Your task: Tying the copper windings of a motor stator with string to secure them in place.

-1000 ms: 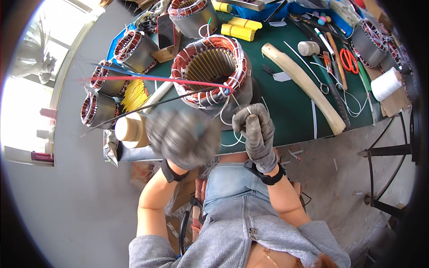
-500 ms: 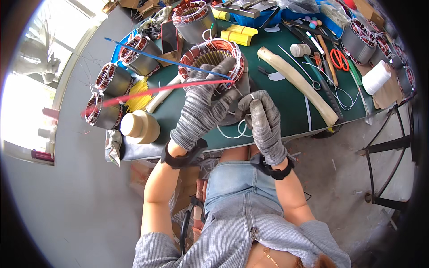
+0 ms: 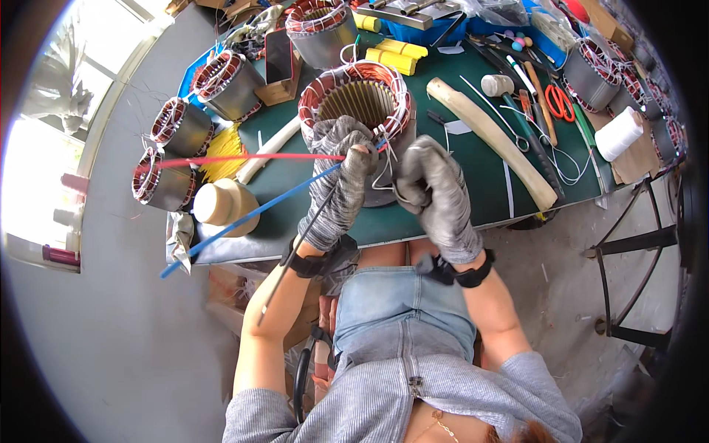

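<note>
A motor stator (image 3: pixel 399 144) with copper windings laced in white cord stands upright at the table's near middle. My gloved left hand (image 3: pixel 338 188) is closed at its near rim, gripping a red lead (image 3: pixel 251 156), a blue lead (image 3: pixel 247 215) and a thin dark lead (image 3: pixel 295 251), which stick out to the left and toward me. My gloved right hand (image 3: pixel 437 196) is beside the stator's right, fingers curled and slightly blurred. Loose white cord (image 3: pixel 385 176) hangs between the hands; whether the right fingers hold it is hidden.
Several other stators (image 3: pixel 230 85) stand along the left, back and right. A wooden bat (image 3: pixel 491 144), a mallet (image 3: pixel 496 84), orange scissors (image 3: pixel 560 102) and a white thread spool (image 3: pixel 619 134) lie to the right. A cream-coloured stepped block (image 3: pixel 225 208) sits at the near left.
My left hand has drawn back from over the stator's opening to its near rim. The blue lead has swung toward me and the dark lead now shows. My right hand has shifted slightly.
</note>
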Demonstrator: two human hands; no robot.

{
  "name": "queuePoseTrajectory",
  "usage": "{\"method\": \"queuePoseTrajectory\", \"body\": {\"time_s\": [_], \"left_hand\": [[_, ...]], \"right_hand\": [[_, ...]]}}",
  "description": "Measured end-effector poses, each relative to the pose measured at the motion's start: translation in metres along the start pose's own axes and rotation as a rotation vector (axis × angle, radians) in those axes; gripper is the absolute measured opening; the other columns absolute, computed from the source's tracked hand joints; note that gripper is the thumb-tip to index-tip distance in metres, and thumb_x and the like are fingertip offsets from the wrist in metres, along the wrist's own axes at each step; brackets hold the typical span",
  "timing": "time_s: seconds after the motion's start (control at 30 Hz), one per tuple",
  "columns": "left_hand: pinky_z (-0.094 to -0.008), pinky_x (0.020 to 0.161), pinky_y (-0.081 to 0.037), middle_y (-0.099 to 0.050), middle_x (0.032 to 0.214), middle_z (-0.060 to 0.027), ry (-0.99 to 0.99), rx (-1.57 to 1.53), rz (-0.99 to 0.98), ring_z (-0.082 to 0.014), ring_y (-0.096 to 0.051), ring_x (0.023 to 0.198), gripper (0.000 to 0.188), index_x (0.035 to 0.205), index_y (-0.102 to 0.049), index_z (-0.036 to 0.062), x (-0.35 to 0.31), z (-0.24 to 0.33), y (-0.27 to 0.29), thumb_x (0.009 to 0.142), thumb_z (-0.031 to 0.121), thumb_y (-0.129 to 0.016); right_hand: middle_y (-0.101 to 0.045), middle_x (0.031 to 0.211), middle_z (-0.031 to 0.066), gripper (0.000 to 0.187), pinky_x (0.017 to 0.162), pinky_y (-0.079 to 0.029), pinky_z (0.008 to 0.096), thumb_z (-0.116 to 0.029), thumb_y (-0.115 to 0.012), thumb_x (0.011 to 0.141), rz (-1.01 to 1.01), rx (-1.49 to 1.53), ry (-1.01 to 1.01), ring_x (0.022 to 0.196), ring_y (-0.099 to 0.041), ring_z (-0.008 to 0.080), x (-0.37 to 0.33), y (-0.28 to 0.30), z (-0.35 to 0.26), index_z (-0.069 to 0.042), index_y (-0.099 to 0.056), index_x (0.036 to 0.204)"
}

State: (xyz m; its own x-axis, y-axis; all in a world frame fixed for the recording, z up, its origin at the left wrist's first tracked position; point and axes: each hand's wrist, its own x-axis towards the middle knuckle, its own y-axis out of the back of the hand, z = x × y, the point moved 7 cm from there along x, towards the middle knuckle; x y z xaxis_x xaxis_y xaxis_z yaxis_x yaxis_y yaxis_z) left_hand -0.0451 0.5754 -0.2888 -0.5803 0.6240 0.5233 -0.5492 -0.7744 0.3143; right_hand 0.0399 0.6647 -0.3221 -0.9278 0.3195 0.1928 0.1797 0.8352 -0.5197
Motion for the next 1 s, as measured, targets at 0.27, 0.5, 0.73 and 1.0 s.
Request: {"method": "queuePoseTrajectory", "body": {"time_s": [0.27,0.5,0.73,1.0], "left_hand": [[-0.0262,0.07,-0.039,-0.053,0.087,-0.0017,0.126,-0.023,0.026,-0.0131,-0.048,0.082,0.035,0.088,-0.053,0.0046,0.013,0.004,0.0,0.096,0.036,-0.04],[-0.0389,0.061,-0.048,-0.061,0.067,-0.0111,-0.187,0.677,0.04,-0.0294,-0.061,0.064,0.014,0.087,-0.06,0.0079,0.032,0.003,-0.01,0.086,0.016,-0.048],[-0.0418,0.057,-0.045,-0.059,0.069,-0.014,-0.021,0.847,0.106,-0.0332,-0.057,0.062,0.018,0.084,-0.058,0.005,0.033,0.002,-0.012,0.088,0.018,-0.048],[-0.0372,0.068,-0.046,-0.058,0.085,-0.0143,-0.222,0.846,-0.152,-0.0283,-0.057,0.074,0.025,0.101,-0.057,0.0021,0.023,0.022,-0.027,0.08,0.014,-0.063]], "right_hand": [[-0.047,0.066,-0.0019,0.03,0.051,-0.031,0.0191,-0.035,-0.045,0.095,0.116,0.037,0.278,0.056,-0.037,0.0038,0.007,0.019,0.045,-0.008,-0.049,0.082],[-0.056,0.076,0.001,0.025,0.058,-0.038,0.0222,-0.027,-0.045,0.094,0.223,0.096,0.291,0.065,-0.046,0.0054,-0.004,0.015,0.056,-0.004,-0.052,0.088],[-0.055,0.073,0.0025,0.03,0.055,-0.04,0.0237,-0.026,-0.045,0.094,0.337,-0.403,0.643,0.062,-0.048,0.0086,-0.004,0.023,0.055,0.002,-0.055,0.099],[-0.049,0.07,0.0007,0.023,0.061,-0.038,0.0249,-0.023,-0.041,0.095,0.123,-0.032,0.406,0.064,-0.044,0.0106,0.006,0.027,0.061,-0.005,-0.05,0.084]]}}
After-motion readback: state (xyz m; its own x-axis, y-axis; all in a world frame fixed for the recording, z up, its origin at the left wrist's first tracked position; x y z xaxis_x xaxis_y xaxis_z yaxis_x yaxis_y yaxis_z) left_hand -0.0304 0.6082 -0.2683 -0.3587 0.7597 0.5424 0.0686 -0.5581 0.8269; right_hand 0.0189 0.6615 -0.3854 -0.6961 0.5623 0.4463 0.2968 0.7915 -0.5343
